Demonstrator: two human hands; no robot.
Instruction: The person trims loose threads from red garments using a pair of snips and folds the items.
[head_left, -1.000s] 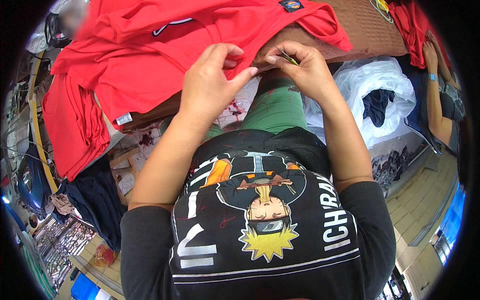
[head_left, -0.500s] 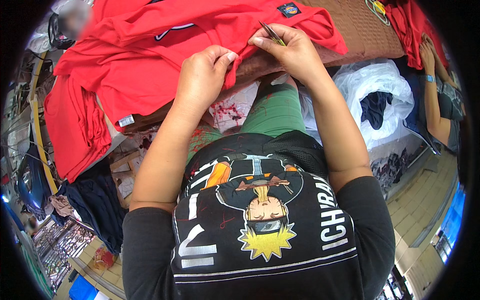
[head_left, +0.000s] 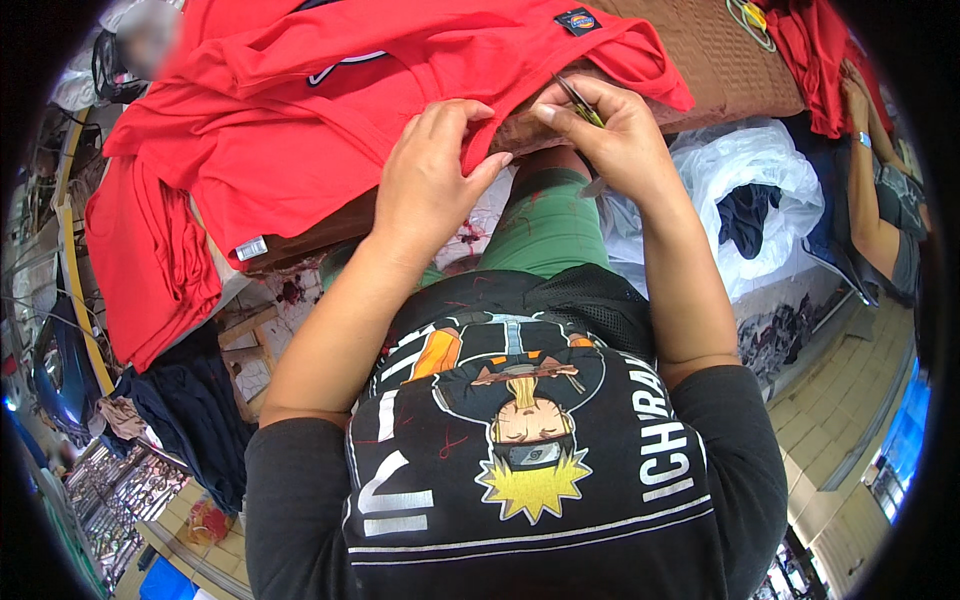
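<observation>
A red knit garment (head_left: 290, 150) with a dark label at its collar lies spread over the brown quilted surface (head_left: 735, 60) in front of me. My left hand (head_left: 432, 165) is at the garment's near edge, thumb and fingers apart, with a fold of the red cloth between them. To its right, my right hand (head_left: 622, 135) is closed around small thread snips (head_left: 580, 101), yellowish with dark pointed blades aimed up and left. The thumb and forefinger of that hand meet just off the cloth; any thread between them is too fine to make out.
A white plastic bag (head_left: 690, 165) with dark cloth inside stands right of my legs. Another person's hands (head_left: 855, 100) work on red cloth at the far right. Dark blue cloth (head_left: 185, 420) hangs at the left, below a folded red piece. Red thread scraps lie on my green shorts (head_left: 545, 225).
My left thumb and fingers have parted from their pinch on the red cloth, and that hand turned slightly right. My right hand with the snips has moved a little right and down.
</observation>
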